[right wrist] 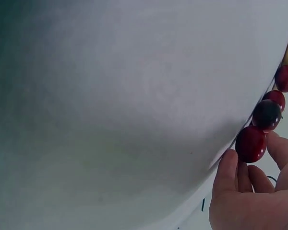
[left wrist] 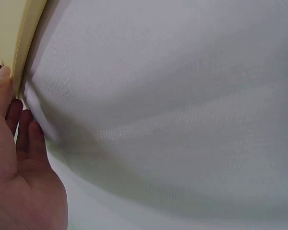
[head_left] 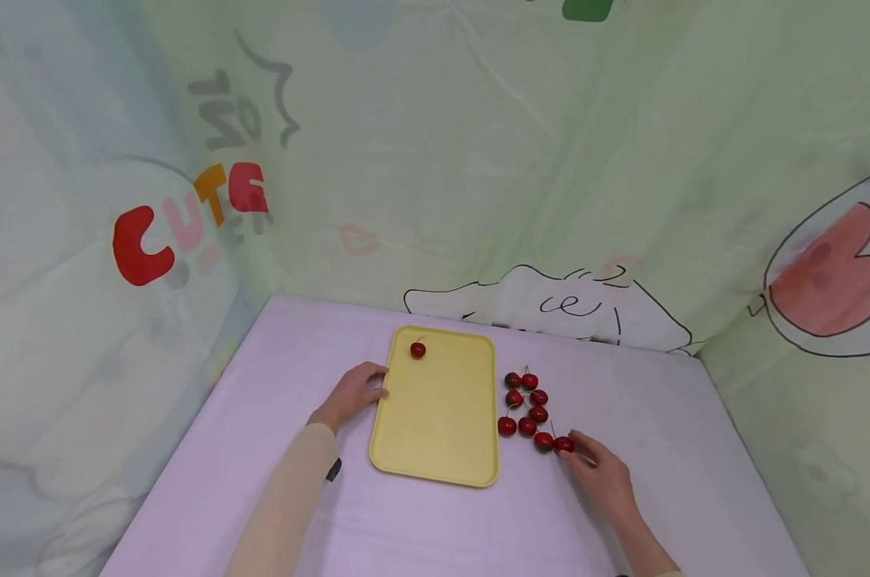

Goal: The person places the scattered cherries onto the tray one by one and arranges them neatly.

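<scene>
A yellow tray (head_left: pixel 442 409) lies on the table with one red cherry (head_left: pixel 418 350) near its far left corner. My left hand (head_left: pixel 354 393) holds the tray's left rim; in the left wrist view its thumb (left wrist: pixel 1 93) lies over the edge, other fingers at the outside. Right of the tray sits a loose group of several dark red cherries (head_left: pixel 528 426), some with stems. At the group's near right end, my right hand (head_left: pixel 602 478) pinches one cherry (head_left: pixel 564 445) between thumb and fingertips. This cherry (right wrist: pixel 251 144) also shows in the right wrist view, with others beyond it.
A pale lilac cloth (head_left: pixel 435 529) covers the table. Printed fabric curtains (head_left: pixel 420 160) with letters and cartoon drawings stand behind the table and at both sides. The group's leftmost cherry (head_left: pixel 507 426) is close to the tray's right rim.
</scene>
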`<state>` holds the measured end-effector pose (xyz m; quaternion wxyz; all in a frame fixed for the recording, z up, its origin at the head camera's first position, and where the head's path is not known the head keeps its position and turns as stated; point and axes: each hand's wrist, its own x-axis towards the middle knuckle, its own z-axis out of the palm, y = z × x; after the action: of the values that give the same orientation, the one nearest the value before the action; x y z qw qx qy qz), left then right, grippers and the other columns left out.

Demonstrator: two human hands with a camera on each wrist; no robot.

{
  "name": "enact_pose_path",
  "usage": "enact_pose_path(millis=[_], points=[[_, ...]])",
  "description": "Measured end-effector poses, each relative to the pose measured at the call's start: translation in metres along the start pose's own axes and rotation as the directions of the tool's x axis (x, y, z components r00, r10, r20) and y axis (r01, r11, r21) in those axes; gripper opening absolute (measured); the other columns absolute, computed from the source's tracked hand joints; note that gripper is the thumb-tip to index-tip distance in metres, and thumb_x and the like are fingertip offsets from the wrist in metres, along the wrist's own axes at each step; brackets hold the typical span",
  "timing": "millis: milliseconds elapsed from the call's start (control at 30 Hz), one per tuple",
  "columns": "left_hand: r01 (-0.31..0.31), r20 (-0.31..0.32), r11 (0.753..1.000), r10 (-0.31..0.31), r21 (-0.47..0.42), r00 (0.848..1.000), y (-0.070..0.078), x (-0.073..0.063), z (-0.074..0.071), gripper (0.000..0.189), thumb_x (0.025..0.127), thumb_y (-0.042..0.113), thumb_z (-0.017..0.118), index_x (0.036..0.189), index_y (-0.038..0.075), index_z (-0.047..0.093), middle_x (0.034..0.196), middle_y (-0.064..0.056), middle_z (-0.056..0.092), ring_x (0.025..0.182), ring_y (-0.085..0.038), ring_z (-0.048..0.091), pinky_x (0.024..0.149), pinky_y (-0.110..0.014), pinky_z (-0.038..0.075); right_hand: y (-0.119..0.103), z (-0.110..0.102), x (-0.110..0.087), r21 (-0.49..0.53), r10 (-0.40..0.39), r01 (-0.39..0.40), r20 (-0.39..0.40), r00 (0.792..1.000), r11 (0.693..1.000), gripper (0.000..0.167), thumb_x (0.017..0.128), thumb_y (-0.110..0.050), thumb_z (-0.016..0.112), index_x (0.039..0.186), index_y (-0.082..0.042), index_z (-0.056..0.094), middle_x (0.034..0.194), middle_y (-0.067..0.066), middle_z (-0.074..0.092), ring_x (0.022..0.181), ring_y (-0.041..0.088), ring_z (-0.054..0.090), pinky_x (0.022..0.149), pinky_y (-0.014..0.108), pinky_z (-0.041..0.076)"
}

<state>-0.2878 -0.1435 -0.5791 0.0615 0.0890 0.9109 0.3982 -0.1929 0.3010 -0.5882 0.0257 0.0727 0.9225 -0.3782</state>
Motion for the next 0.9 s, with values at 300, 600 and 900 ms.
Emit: enact_pose_path(millis=[300, 600, 900], points=[[-0.005, -0.004, 1.000, 0.005, 0.001, 1.000, 0.000, -0.001, -0.001, 0.044, 0.090, 0.015, 0.071, 0.131, 0.003, 0.058, 0.132, -0.011, 0.058, 0.127, -0.028, 0.050, 0.111, -0.042, 0.038, 0.000, 0.001, 0.001, -0.001, 0.001, -0.001, -0.001, 1.000, 1.000, 0.054, 0.096, -0.022, 0.064, 0.145, -0.005, 0.046, 0.141, 0.020, 0.051, 0.129, 0.036, 0.049, 0.099, 0.046, 0.049], [-0.002, 0.002, 1.000, 0.002, -0.013, 1.000, 0.003, -0.002, -0.001, 0.044, 0.090, 0.013, 0.071, 0.131, 0.002, 0.058, 0.131, -0.012, 0.058, 0.127, -0.029, 0.050, 0.112, -0.042, 0.038, 0.000, 0.000, 0.002, 0.010, 0.003, -0.003, -0.014, 1.000, 1.000, 0.051, 0.096, -0.017, 0.064, 0.143, -0.003, 0.048, 0.140, 0.020, 0.052, 0.128, 0.036, 0.050, 0.098, 0.044, 0.050], [0.025, -0.002, 1.000, -0.025, -0.010, 1.000, 0.000, 0.000, 0.001, 0.045, 0.090, 0.016, 0.071, 0.132, 0.005, 0.058, 0.134, -0.010, 0.057, 0.128, -0.027, 0.049, 0.112, -0.041, 0.037, -0.023, -0.013, -0.003, 0.065, -0.018, 0.021, -0.060, 0.998, 0.998, 0.050, 0.096, -0.016, 0.064, 0.142, -0.004, 0.049, 0.139, 0.020, 0.053, 0.128, 0.035, 0.050, 0.098, 0.043, 0.048]])
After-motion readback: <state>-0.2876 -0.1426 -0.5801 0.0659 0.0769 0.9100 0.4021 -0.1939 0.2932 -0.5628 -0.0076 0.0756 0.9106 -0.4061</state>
